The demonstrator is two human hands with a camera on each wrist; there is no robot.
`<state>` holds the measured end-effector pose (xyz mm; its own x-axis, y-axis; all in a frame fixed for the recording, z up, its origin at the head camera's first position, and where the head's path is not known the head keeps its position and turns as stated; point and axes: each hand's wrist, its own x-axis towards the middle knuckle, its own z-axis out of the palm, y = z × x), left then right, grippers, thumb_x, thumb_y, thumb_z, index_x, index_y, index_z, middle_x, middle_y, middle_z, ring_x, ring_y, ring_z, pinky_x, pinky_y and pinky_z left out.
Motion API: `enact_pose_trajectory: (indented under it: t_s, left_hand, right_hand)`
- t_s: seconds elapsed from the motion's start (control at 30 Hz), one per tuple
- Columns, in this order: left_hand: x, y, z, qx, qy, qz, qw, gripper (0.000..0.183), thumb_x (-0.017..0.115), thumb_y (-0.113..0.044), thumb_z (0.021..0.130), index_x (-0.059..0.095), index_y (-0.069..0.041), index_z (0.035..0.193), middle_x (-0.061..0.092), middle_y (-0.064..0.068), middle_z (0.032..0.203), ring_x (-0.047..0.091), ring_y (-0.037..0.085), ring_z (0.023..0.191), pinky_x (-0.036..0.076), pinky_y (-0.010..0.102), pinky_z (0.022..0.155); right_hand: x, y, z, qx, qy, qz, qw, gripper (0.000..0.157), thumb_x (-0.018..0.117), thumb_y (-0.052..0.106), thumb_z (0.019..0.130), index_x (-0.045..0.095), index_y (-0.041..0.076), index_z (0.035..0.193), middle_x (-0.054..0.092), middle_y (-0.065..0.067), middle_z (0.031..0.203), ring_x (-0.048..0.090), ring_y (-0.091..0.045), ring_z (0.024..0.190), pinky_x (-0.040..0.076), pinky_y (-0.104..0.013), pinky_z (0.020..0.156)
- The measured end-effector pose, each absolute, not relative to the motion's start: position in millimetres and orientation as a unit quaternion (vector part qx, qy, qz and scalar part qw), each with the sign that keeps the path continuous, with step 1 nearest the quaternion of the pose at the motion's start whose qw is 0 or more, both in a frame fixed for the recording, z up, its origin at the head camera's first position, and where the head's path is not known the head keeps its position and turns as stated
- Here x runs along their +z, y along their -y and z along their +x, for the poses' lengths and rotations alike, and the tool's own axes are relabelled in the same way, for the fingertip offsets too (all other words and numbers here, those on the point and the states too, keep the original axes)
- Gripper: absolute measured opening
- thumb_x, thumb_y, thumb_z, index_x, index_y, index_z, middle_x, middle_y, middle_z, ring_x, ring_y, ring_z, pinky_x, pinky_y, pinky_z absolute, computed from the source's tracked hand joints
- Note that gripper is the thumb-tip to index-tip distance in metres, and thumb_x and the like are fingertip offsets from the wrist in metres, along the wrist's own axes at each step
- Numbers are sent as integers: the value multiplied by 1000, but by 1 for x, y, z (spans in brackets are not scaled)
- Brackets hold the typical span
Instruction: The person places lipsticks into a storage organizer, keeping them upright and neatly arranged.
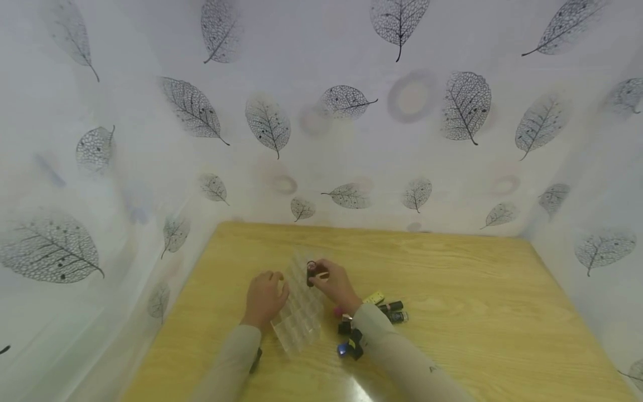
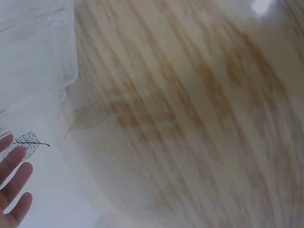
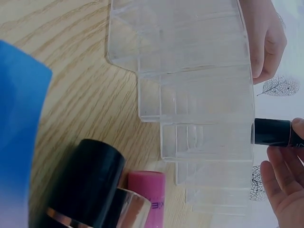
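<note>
A clear stepped organizer (image 1: 300, 321) with rows of small compartments stands on the wooden table. My right hand (image 1: 337, 283) pinches a dark lipstick tube (image 1: 310, 274) between thumb and fingers, over the organizer's far half. In the right wrist view, that black tube (image 3: 271, 132) shows beyond the organizer's edge, its lower end partly hidden by the clear plastic. My left hand (image 1: 265, 298) is at the organizer's left side; in the left wrist view, its fingers (image 2: 18, 180) are spread and loosely bent, holding nothing. Whether it touches the organizer I cannot tell.
Right of the organizer, several cosmetics lie loosely: a yellow item (image 1: 374, 298), black tubes (image 1: 392, 306), a blue-ended piece (image 1: 343, 349) and a pink tube (image 3: 148, 190). Part of this pile is under my right forearm. Leaf-printed white sheeting (image 1: 351, 156) surrounds the table.
</note>
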<state>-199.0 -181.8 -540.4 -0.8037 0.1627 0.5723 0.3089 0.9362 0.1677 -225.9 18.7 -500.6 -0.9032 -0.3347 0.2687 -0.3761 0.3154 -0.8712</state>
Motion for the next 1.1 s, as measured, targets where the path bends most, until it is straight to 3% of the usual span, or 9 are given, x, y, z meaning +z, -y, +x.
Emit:
enact_pose_trajectory:
  t_s: [0.63,0.9,1.1]
  left_hand:
    - [-542,182,-197,-114,937,-131,302,16,70,-21,76,65,-7,83,64,7,74,59,22,63,49,37,59]
    - [-537,181,-196,-120,936,-133,302,15,70,-19,76,64,-7,82,64,7,74,60,24,65,49,38,61]
    - [-534,180,-195,-123,936,-133,303,14,69,-19,76,64,-7,82,64,7,74,60,24,65,49,39,61]
  right_hand:
    - [-510,-21,-227,508,833,219,20,23,69,3,79,62,0,101,68,-14,98,66,-27,91,55,-30,79]
    - [-505,-21,-225,504,833,227,28,22,69,1,78,62,-1,99,68,-15,97,66,-28,90,55,-37,79]
    - [-505,-21,-225,493,839,228,32,21,69,0,79,62,0,99,69,-14,97,66,-27,90,55,-36,80]
